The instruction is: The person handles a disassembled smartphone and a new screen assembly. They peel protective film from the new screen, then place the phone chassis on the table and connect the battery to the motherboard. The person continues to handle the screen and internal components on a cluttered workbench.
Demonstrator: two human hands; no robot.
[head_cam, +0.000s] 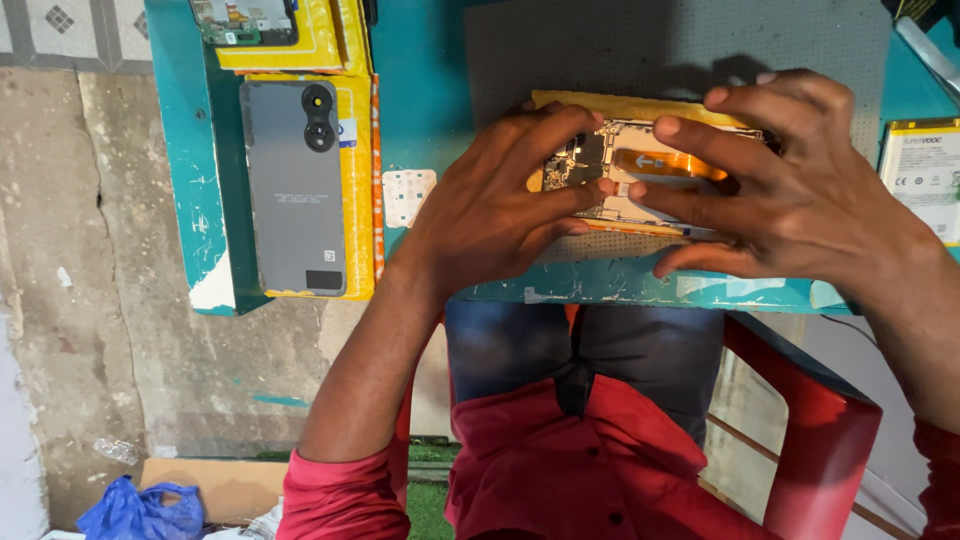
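Opened smartphone body (640,185) with its green circuit board and orange flex cable bared lies on a yellow pad (560,100) at the centre of the grey mat (680,40) on the teal surface (420,90). Left hand (495,215) closes its fingers on the phone's 9 o'clock end, thumb and fingertips pinching the frame. Right hand (790,180) grips the 3 o'clock end, index finger laid across the orange cable. Judging by its look, the phone is light and stiff but fragile inside: the thin cable and small parts would tear or scratch easily, so the metal edge rails seem the safe place to hold it.

At 9 o'clock of the phone lies a grey rectangular back cover (295,185) with a black camera cutout, resting on a yellow package (357,200). Beyond it, at 11 o'clock, another circuit board (245,20) sits on a similar yellow package. At 3 o'clock a white-and-yellow rectangular battery (920,175) shows a printed label.
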